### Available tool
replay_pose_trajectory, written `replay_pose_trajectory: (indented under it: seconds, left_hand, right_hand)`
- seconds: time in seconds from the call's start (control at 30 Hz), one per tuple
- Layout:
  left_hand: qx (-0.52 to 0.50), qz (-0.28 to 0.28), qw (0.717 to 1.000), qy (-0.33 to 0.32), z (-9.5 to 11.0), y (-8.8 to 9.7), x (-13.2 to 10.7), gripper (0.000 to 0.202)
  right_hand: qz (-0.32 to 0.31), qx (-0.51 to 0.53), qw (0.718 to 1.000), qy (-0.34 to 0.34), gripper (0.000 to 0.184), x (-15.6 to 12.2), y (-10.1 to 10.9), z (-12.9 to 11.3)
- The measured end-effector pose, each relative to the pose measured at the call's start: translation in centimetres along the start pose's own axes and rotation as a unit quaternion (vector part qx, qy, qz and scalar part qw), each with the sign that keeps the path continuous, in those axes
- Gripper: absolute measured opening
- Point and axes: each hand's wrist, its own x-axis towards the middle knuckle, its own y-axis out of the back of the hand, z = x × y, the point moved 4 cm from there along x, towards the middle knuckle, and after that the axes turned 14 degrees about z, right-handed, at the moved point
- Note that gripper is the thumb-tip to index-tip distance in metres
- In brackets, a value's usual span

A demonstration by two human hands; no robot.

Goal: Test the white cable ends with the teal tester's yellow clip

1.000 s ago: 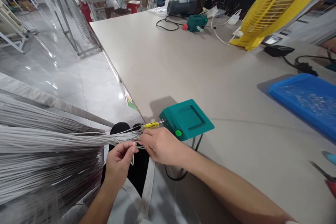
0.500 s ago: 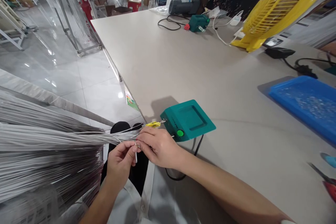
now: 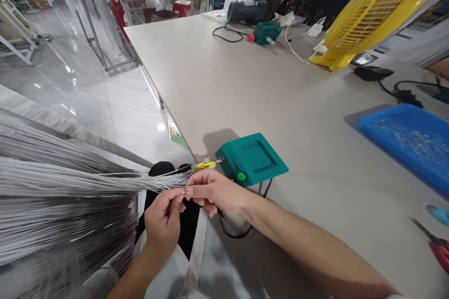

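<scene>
My left hand (image 3: 163,217) is closed in a pinch on the end of a cable, where small reddish and pale inner wires (image 3: 183,193) show between the fingertips. From the right, my right hand (image 3: 215,191) meets it, thumb and forefinger pinched on the same small end, its other fingers curled below. Behind the hands runs a bundle of grey cables (image 3: 154,182) from the left. Just beyond my right hand, at the table edge, is a green device (image 3: 257,156) with a round green button and a yellow clip-like piece (image 3: 204,166) on its side.
A blue tray (image 3: 372,124) with small clear bits lies on the table (image 3: 280,88) at right, near red-handled scissors (image 3: 438,250). A yellow fan (image 3: 368,14), a second green device (image 3: 267,32) and black cords stand farther back. More grey cables (image 3: 52,224) hang at left.
My right hand has turned and drawn slightly right, its lower fingers now showing. The white piece hanging below my left fingertips no longer shows, and reddish wires appear between the hands.
</scene>
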Motion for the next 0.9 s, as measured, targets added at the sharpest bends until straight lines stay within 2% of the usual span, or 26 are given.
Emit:
replay_pose_trajectory:
  seconds: [0.07,0.13,0.2,0.27,0.33,0.43,0.5,0.6,0.67,0.8,0.9]
  left_hand:
    - [-0.004,-0.002,1.000,0.008,0.1,0.0,-0.1,0.013]
    - [-0.025,-0.005,0.999,0.047,-0.1,-0.1,-0.1,0.011]
    - [-0.068,-0.008,0.991,0.111,-0.4,-0.4,-0.1,0.010]
    - [-0.118,-0.021,0.978,0.172,-0.7,-0.7,-0.1,0.010]
    - [-0.158,-0.042,0.963,0.212,-0.8,-1.0,-0.1,0.010]
    - [-0.180,-0.080,0.950,0.241,-0.7,-1.4,-0.2,0.009]
    - [-0.179,-0.091,0.948,0.246,-0.6,-1.6,-0.4,0.009]
    - [-0.184,-0.090,0.946,0.252,-0.5,-2.1,-0.7,0.007]
    - [-0.185,-0.080,0.944,0.261,-0.7,-2.4,-0.7,0.007]
    - [-0.198,-0.035,0.936,0.288,-1.2,-2.6,0.2,0.011]
    - [-0.223,-0.041,0.928,0.297,-1.4,-2.9,1.0,0.026]
  right_hand:
    - [-0.035,0.090,0.993,-0.073,0.020,0.1,-0.2,0.5]
    - [-0.007,0.094,0.993,-0.075,0.022,0.0,-0.1,0.6]
    - [0.069,0.030,0.997,-0.004,0.023,-0.3,0.5,0.3]
    - [0.140,-0.081,0.981,0.110,0.026,-1.0,1.0,-0.5]
    - [0.161,-0.208,0.939,0.223,0.028,-1.7,1.0,-1.3]
    - [0.136,-0.356,0.856,0.350,0.020,-2.3,0.5,-1.8]
    - [0.138,-0.427,0.796,0.407,0.025,-2.5,0.3,-2.0]
    - [0.156,-0.509,0.718,0.448,0.023,-3.0,0.5,-2.3]
    - [0.166,-0.533,0.690,0.460,0.023,-3.5,1.0,-2.7]
    - [0.205,-0.551,0.665,0.461,0.026,-4.6,3.0,-4.1]
    - [0.248,-0.581,0.629,0.453,0.024,-4.8,4.4,-4.9]
